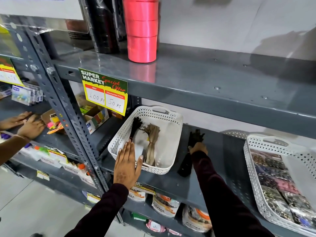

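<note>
A white basket [177,142] is set on the grey shelf [230,151]. Just beside the basket, at its three o'clock, a dark bundle [183,168] is laid and is grasped by the right hand [198,148]. At seven o'clock the basket's near rim is pressed by the left hand [128,162], held flat with straight fingers.

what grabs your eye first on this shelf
The stack of red rolls on the upper shelf, and the yellow-green price sign hanging from its edge. On the shelf beneath the left hand lies flat on a white basket while the right hand grips a black bundle beside it.
</note>
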Demonstrator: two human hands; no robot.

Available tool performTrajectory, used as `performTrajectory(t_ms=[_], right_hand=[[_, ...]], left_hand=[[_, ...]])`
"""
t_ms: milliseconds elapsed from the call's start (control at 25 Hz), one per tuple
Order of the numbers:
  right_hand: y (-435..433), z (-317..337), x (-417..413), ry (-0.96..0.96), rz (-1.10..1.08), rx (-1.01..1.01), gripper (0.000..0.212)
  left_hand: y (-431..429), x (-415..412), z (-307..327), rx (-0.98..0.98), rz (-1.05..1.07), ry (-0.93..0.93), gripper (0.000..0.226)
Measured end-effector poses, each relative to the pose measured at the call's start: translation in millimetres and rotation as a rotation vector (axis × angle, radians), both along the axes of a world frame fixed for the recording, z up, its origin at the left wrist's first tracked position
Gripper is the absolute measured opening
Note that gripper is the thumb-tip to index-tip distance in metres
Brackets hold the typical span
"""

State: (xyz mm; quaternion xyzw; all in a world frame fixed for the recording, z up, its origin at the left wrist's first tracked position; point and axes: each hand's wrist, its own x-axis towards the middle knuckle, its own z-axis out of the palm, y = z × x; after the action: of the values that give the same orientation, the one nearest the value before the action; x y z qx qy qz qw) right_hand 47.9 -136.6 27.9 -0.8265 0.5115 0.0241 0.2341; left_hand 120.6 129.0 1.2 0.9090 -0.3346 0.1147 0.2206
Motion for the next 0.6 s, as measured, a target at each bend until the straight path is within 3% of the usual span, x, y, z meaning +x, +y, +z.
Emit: performTrajectory(t_ms=[280,400,600], right_hand=[[-11.2,78.5,14.5,-0.299,-0.096,-0.051,0.033],[7.8,124.6,22.3,-0.378,0.027,-0.106,0.036],[39.0,89.3,67.8,-0.297,0.146,-0.052,0.042]], left_hand=[[0.6,-2.8,4.3,-0.002,0.003,0.015,0.073],[1.2,-4.0,6.4,-0.004,0.012,0.027,0.072],[0.8,-4.2,5.6,-0.009,0.008,0.023,0.073]])
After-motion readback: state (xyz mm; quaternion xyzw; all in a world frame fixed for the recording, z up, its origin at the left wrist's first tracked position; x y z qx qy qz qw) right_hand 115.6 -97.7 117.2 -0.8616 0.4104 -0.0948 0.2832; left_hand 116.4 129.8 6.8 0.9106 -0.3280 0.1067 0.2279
